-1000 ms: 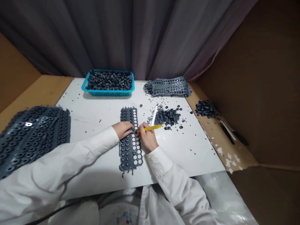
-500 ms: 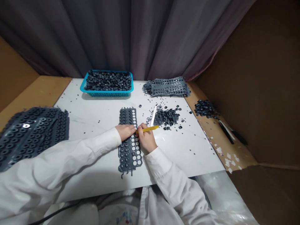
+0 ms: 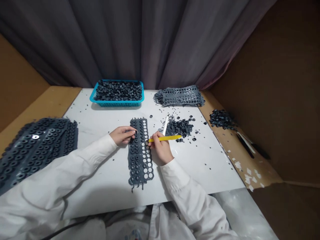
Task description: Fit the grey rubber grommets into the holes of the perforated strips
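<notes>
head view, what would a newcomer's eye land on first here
Probably the bright turquoise basket, filled with small dark parts, at the back of the white work surface. Next, the yellow tool in the right hand, its tip near the right edge of the dark moulded sheet in the middle, where white circles stand out. A stack of similar sheets lies at the left.

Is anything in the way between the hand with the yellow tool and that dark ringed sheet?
Nothing visible: the right hand is at the right edge of the dark ringed sheet, one end of the yellow tool over it. The white stick and dark pile lie aside, farther back.
</notes>
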A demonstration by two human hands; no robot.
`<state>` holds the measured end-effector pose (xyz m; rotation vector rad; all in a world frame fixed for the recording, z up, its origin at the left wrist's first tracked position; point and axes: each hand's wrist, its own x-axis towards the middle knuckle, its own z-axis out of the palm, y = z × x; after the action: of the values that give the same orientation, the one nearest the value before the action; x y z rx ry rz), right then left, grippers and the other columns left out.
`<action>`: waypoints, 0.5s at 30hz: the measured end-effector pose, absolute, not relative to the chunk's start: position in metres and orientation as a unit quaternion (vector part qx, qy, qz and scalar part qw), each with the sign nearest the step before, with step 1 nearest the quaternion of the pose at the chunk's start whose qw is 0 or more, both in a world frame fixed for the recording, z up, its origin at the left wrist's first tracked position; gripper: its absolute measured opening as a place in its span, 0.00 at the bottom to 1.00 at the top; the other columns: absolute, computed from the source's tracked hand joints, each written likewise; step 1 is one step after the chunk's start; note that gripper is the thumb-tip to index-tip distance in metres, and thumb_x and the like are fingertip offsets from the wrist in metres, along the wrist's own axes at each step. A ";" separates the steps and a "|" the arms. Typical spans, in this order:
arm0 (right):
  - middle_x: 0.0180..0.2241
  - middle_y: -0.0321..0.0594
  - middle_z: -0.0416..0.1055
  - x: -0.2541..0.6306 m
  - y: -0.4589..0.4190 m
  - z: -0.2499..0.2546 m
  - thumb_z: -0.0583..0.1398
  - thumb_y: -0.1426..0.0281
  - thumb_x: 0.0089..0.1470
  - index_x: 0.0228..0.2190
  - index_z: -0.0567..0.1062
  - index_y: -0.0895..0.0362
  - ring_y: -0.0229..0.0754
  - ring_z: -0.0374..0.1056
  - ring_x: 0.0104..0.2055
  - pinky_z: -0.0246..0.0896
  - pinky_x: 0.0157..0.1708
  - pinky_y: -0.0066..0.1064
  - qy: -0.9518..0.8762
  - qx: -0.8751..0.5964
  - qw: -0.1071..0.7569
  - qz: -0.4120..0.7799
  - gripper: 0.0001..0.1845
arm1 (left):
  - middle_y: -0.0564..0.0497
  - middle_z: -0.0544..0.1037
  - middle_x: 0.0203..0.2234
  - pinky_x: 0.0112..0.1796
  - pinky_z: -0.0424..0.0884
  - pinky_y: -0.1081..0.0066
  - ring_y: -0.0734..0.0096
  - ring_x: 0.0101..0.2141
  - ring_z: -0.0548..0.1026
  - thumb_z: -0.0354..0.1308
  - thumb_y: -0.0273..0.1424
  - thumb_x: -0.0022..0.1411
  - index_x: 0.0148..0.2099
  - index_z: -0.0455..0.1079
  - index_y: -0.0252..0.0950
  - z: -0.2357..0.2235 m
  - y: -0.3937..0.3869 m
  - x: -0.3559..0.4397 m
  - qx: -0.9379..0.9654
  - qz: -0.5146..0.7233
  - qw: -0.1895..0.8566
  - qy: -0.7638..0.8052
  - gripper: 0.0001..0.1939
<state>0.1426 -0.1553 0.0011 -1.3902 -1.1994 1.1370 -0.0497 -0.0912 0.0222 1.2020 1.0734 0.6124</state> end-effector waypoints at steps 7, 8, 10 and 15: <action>0.18 0.32 0.67 0.150 -0.140 0.024 0.51 0.58 0.55 0.24 0.64 0.55 0.34 0.61 0.19 0.57 0.22 0.26 -0.485 -0.537 0.500 0.476 0.15 | 0.55 0.63 0.20 0.14 0.42 0.84 0.89 0.14 0.48 0.60 0.33 0.51 0.34 0.65 0.32 0.034 -0.089 -0.041 0.370 0.273 0.789 0.408 0.12; 0.18 0.32 0.67 0.150 -0.139 0.023 0.51 0.57 0.55 0.24 0.64 0.55 0.34 0.61 0.19 0.57 0.22 0.26 -0.482 -0.533 0.506 0.476 0.16 | 0.55 0.63 0.21 0.14 0.42 0.84 0.89 0.14 0.48 0.59 0.34 0.52 0.35 0.64 0.32 0.035 -0.086 -0.041 0.388 0.274 0.778 0.412 0.12; 0.19 0.33 0.67 0.148 -0.138 0.016 0.51 0.56 0.55 0.24 0.63 0.55 0.35 0.61 0.20 0.57 0.22 0.26 -0.469 -0.527 0.524 0.478 0.16 | 0.54 0.64 0.21 0.14 0.45 0.82 0.87 0.14 0.49 0.57 0.37 0.53 0.35 0.64 0.32 0.039 -0.074 -0.046 0.462 0.284 0.715 0.442 0.12; 0.20 0.34 0.67 0.144 -0.138 -0.004 0.51 0.55 0.56 0.25 0.64 0.55 0.36 0.62 0.21 0.57 0.22 0.26 -0.442 -0.519 0.544 0.488 0.17 | 0.47 0.72 0.32 0.34 0.67 0.71 0.69 0.33 0.69 0.51 0.36 0.59 0.38 0.67 0.34 0.064 0.004 -0.074 0.782 0.307 0.222 0.495 0.11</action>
<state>0.1439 -0.1381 -0.0036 -1.2322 -1.0493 1.1583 -0.0739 0.0042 0.0641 2.1593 1.3684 0.8468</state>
